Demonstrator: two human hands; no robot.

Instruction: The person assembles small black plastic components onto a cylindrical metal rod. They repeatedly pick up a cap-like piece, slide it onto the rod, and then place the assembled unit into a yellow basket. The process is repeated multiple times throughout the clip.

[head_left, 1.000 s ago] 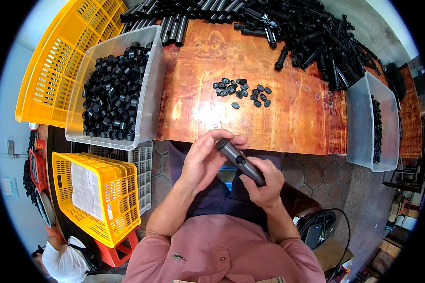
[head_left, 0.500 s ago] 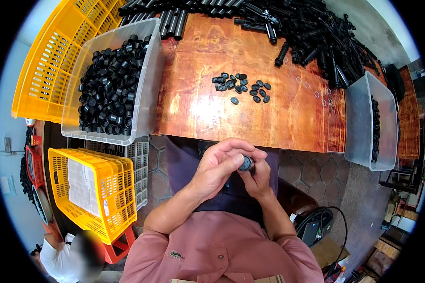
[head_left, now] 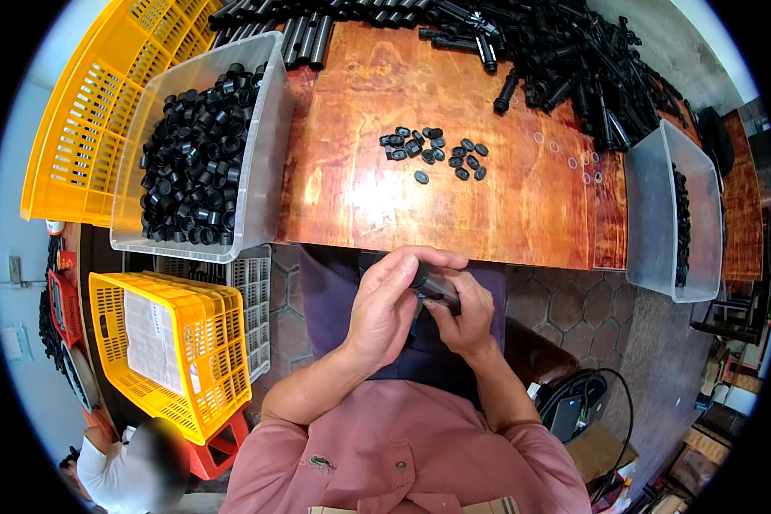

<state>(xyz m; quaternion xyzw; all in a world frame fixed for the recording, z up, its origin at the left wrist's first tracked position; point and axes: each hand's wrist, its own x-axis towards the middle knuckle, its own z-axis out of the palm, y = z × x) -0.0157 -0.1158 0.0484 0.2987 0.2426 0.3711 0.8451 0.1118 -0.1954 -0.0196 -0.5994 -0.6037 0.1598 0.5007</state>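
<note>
Just off the table's near edge, a short black tube [head_left: 439, 289] lies slanted between my two hands. My right hand [head_left: 469, 319] wraps its fingers and thumb around the tube's right part. Curled over the left end is my left hand [head_left: 384, 300], its thumb at that end and its fingers reaching across the far side. Part of the tube is hidden behind the fingers. Beyond my hands, several small black oval caps [head_left: 421, 177] lie scattered on the wooden table [head_left: 360, 86].
A clear bin [head_left: 261, 171] of black rings stands at left, by yellow crates [head_left: 223, 343]. Black tubes [head_left: 308, 43] and a heap of black fittings [head_left: 565, 77] cover the far side. Thin clear rings [head_left: 574, 163] lie near a right-hand bin [head_left: 672, 214]. A person [head_left: 116, 467] is at lower left.
The tube has turned from end-up to slanting sideways, its end now toward my left thumb. My left hand has shifted slightly left, its fingers straighter.
</note>
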